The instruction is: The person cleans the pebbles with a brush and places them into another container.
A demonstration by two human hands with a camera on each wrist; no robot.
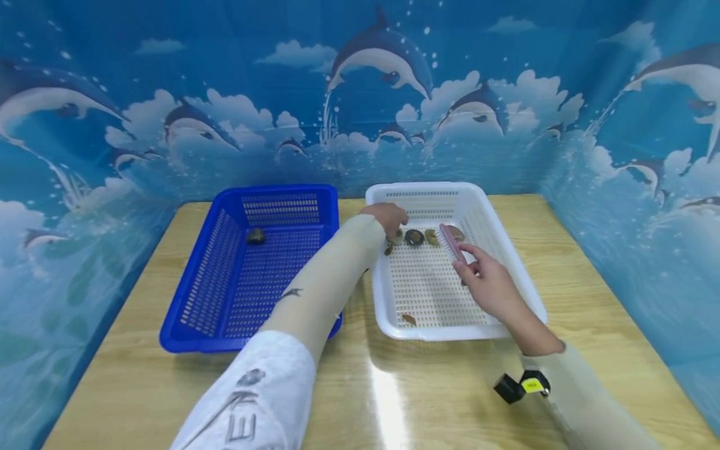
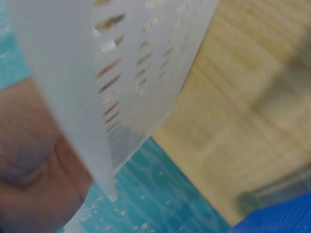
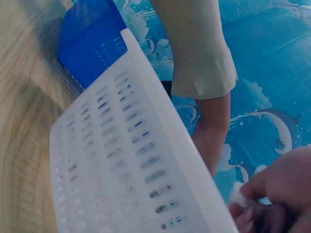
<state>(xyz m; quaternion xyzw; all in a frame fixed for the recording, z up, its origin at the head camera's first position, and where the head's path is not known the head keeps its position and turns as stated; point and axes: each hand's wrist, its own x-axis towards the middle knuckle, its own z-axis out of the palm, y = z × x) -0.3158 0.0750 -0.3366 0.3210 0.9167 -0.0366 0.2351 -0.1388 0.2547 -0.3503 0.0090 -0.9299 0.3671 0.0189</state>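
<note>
From my end, the slim pink bar point(image 1: 451, 242) looks like smooth plastic. I read the deep blue rectangular basket point(image 1: 194, 344) as moulded plastic with a slight sheen and slotted walls; the white rectangular basket point(image 1: 439, 332) is similar plastic, smooth along its rim and slightly translucent in my wrist views. The dark rounded lump point(image 1: 255, 236) looks hard and stone-like; the small olive-brown piece point(image 1: 431, 237) is of a material I can't make out. Beneath, I have a pale yellow wood-grain tabletop point(image 1: 450, 387), glossy enough to throw a white glare. The blue dolphin-print backdrop point(image 1: 281, 87) seems a smooth sheet; the cream sleeve point(image 1: 320, 281) is matt, close-fitting cloth.
</note>
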